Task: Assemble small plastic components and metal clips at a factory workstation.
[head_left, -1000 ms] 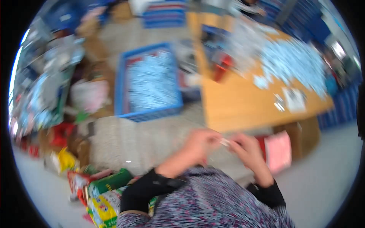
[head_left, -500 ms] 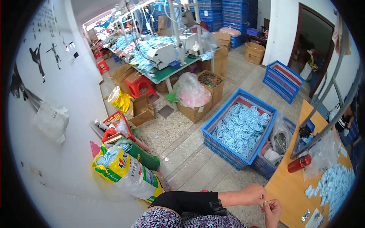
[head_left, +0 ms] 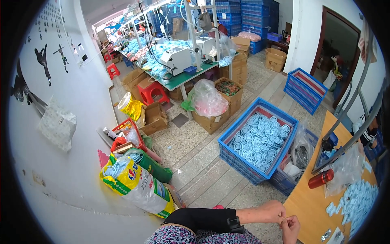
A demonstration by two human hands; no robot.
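At the lower right, beside the wooden table (head_left: 298, 199), my left hand (head_left: 271, 212) and my right hand (head_left: 291, 228) meet fingertip to fingertip. Both pinch closed around something tiny and pale, too small to make out. A black sleeve (head_left: 203, 219) covers part of my left forearm. Close to my right hand, small silvery pieces (head_left: 326, 234) and a white card (head_left: 336, 236) lie on the tabletop. Farther over is a heap of light-blue pieces (head_left: 357, 203). A red bottle (head_left: 321, 179) lies near a clear plastic bag (head_left: 345, 171).
A blue crate (head_left: 227, 152) full of light-blue round pieces (head_left: 260, 140) stands on the floor ahead. Left of my arm is a yellow-and-white sack (head_left: 140, 185). Cardboard boxes (head_left: 211, 122), a red stool (head_left: 153, 94) and a green-topped workbench (head_left: 178, 81) with machines are beyond.
The whole view has shifted slightly, with the room sitting a little lower and farther right. My hands stay pinched together, with only small finger movement.
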